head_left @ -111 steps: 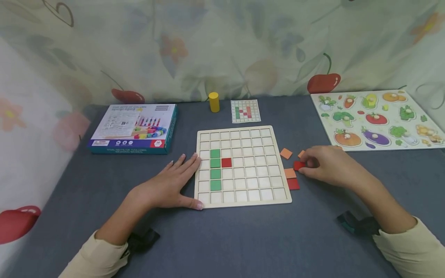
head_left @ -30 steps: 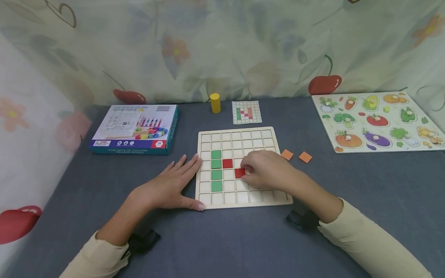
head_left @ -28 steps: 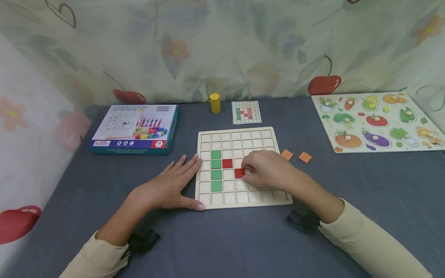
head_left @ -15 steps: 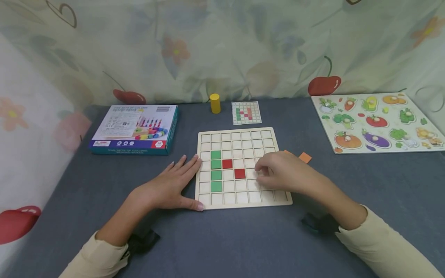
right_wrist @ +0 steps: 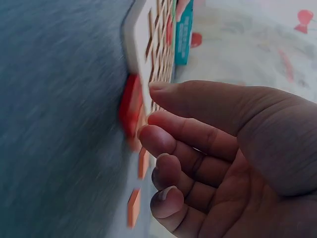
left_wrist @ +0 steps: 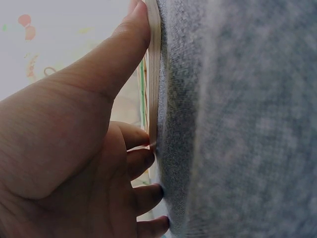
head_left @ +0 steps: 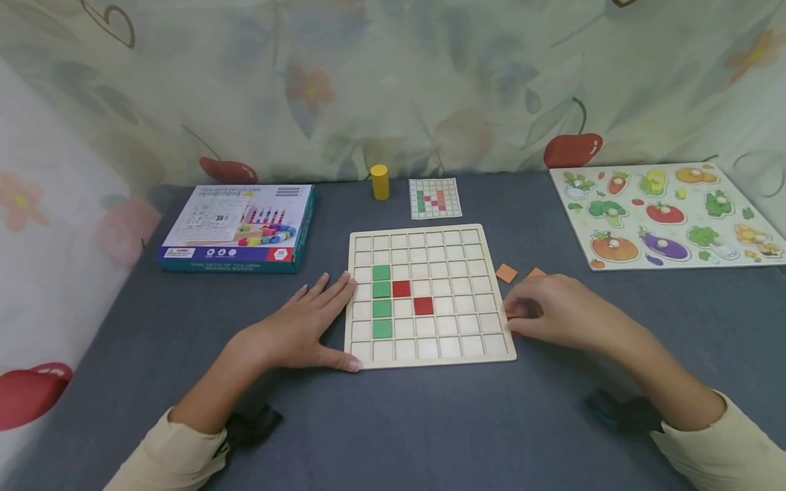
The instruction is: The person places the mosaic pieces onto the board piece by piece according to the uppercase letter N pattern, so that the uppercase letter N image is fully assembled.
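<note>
A wooden grid board [head_left: 439,349] lies flat on the table, with a column of several green tiles [head_left: 382,309] and two red tiles [head_left: 424,306] in its cells. My left hand [head_left: 297,327] rests at the board's left edge, fingers spread and straight, thumb at the near corner. Just off the right edge is my right hand [head_left: 561,310], its fingers loosely bent over the loose tiles. In the right wrist view, a red tile [right_wrist: 131,101] shows beside the board, close to the fingertips; thumb and forefinger are apart with nothing between them.
Two orange tiles, one nearer the board [head_left: 506,273] and one partly covered [head_left: 536,273], lie beyond my right hand. Behind the board are a pattern card [head_left: 434,198] and a yellow cylinder [head_left: 380,183]. A box [head_left: 236,228] sits left, a vegetable puzzle [head_left: 669,217] right.
My right hand brought a red tile from the board's right side onto the grid, let go of it, and moved back right to the loose tiles. The left hand stayed put.
</note>
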A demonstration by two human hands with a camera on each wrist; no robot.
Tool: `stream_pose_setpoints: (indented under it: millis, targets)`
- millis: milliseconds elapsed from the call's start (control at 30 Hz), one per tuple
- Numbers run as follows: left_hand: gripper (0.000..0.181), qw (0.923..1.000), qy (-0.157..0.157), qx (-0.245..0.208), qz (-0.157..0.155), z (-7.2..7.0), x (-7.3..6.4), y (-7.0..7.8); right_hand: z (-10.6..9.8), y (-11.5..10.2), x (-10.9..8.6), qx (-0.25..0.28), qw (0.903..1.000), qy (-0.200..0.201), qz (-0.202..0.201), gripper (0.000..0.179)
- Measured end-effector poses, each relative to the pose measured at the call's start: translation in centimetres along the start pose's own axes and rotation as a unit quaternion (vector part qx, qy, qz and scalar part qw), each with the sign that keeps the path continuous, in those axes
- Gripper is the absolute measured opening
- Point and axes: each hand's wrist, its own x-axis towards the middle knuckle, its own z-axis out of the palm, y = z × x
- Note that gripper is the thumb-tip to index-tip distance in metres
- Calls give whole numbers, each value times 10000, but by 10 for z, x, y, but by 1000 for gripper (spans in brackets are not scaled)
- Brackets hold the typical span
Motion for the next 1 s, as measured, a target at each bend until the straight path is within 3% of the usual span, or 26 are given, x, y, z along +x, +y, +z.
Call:
stream_pose_setpoints:
  millis: [233, 533, 1000]
  targets:
    - [124, 10000, 41, -7, -5, 1, -1, -2, -1, 15, -14, 173, 9997, -153, 58, 19]
    - [123, 10000, 55, -37, 34, 2, -2, -3, 2, 15, -14, -3, 9999, -81, -65, 20]
    - [124, 10000, 31, 34, 22, 0, 0, -2, 0, 13, -16, -77, 9996, 30, 278, 19]
